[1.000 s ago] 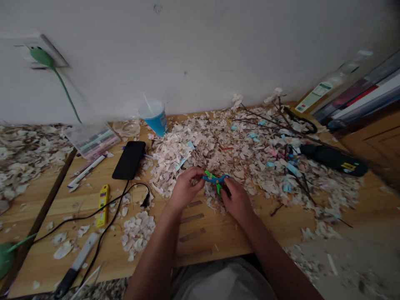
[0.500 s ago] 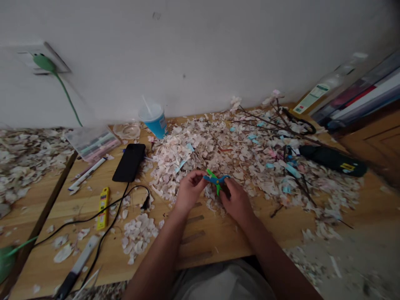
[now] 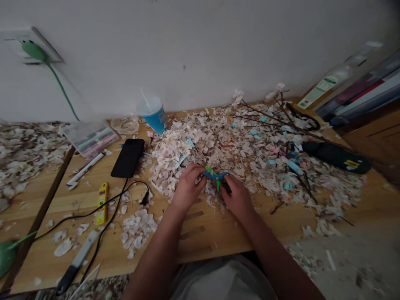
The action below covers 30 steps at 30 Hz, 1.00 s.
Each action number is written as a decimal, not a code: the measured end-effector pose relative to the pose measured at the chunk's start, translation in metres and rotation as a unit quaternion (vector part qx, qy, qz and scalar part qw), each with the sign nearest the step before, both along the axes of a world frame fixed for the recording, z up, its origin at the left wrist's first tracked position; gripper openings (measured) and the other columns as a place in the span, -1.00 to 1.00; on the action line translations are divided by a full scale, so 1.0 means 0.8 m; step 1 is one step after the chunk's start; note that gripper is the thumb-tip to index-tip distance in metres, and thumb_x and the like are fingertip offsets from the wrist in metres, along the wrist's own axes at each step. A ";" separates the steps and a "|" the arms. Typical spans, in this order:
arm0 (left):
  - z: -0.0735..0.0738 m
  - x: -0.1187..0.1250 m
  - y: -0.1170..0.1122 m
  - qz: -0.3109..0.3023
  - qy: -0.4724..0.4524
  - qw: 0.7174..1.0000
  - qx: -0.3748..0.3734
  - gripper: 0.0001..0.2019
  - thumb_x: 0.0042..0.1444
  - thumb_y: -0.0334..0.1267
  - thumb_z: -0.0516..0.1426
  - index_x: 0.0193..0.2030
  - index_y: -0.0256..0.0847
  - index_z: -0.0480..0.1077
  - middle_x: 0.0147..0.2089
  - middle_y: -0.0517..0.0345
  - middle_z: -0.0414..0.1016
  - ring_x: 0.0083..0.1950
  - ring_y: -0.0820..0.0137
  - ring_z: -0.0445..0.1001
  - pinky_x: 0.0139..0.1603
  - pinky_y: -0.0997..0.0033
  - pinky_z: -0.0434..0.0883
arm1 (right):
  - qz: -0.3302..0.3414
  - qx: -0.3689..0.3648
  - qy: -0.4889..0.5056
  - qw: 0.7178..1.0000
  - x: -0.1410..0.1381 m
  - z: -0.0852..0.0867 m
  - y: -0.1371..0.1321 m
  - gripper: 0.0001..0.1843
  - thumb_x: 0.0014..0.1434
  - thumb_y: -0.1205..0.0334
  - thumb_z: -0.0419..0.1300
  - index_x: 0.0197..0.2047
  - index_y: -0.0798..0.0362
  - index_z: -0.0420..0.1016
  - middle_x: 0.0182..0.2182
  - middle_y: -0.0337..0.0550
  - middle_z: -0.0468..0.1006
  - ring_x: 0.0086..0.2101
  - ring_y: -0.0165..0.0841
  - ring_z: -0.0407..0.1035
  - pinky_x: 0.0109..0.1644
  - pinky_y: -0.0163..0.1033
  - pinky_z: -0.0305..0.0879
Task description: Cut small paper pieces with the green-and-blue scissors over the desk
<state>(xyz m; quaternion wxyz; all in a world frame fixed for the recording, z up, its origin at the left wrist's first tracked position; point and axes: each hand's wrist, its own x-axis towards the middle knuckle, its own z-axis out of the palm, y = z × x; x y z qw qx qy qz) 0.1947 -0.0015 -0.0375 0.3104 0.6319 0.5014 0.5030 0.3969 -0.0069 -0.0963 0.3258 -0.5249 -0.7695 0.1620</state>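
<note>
Small blue-and-green scissors (image 3: 215,176) are in my right hand (image 3: 238,196), whose fingers close on the handles at the right end. My left hand (image 3: 189,188) is at the blade end, its thumb and fingers pinched together. What they hold is too small or too hidden to make out. Both hands are over the front edge of a wide heap of pale, petal-like pieces (image 3: 200,146). A smaller pile of similar pieces (image 3: 139,230) lies left of my left forearm.
To the left lie a black phone (image 3: 128,158), a black cable (image 3: 144,200), a yellow packet (image 3: 102,204) and a black-handled blade (image 3: 78,260). A blue cup (image 3: 153,116) stands by the wall. Twigs (image 3: 281,121), a dark umbrella-like bundle (image 3: 337,157) and a bottle (image 3: 331,83) are right.
The scissors' green and blue parts have come closer together. My left fingers have moved slightly nearer the blades. The whole view has shifted a little; things on the table stay in place.
</note>
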 end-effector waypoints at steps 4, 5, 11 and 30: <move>-0.009 0.006 0.001 0.003 -0.139 0.987 -0.077 -0.87 0.04 -0.32 0.29 -0.23 -0.15 0.57 -0.16 0.06 0.54 -0.19 0.38 0.49 -0.16 0.42 0.42 | -0.002 -0.006 0.004 1.000 0.000 -0.001 0.000 -0.68 0.24 0.23 0.08 0.04 0.00 0.47 -0.10 0.09 0.59 -0.08 -0.07 0.50 0.00 0.01 0.45; -0.012 0.010 0.001 -0.001 -0.206 0.972 -0.116 -0.86 0.02 -0.27 0.32 -0.25 -0.17 0.57 -0.22 0.08 0.54 -0.25 0.41 0.48 -0.21 0.45 0.41 | -0.002 -0.009 0.005 1.000 0.000 -0.001 0.000 -0.68 0.23 0.23 0.08 0.04 0.01 0.47 -0.11 0.09 0.59 -0.09 -0.08 0.50 -0.01 0.00 0.44; -0.015 0.036 -0.004 -0.025 -0.513 0.815 -0.267 -0.67 -0.17 -0.17 0.46 -0.31 -0.25 0.53 -0.38 0.19 0.52 -0.41 0.51 0.45 -0.29 0.48 0.43 | 0.001 -0.009 0.006 1.000 0.001 0.000 0.002 -0.71 0.23 0.24 0.07 0.00 0.03 0.45 -0.16 0.06 0.59 -0.14 -0.12 0.49 -0.07 -0.05 0.44; -0.020 0.023 0.002 0.020 -0.297 0.935 -0.191 -0.71 -0.10 -0.10 0.39 -0.32 -0.24 0.54 -0.40 0.16 0.55 -0.41 0.49 0.44 -0.32 0.51 0.36 | -0.002 0.006 -0.008 1.000 0.000 -0.002 0.001 -0.67 0.21 0.24 0.08 0.04 0.04 0.42 -0.09 0.13 0.58 -0.10 -0.05 0.50 -0.02 0.04 0.45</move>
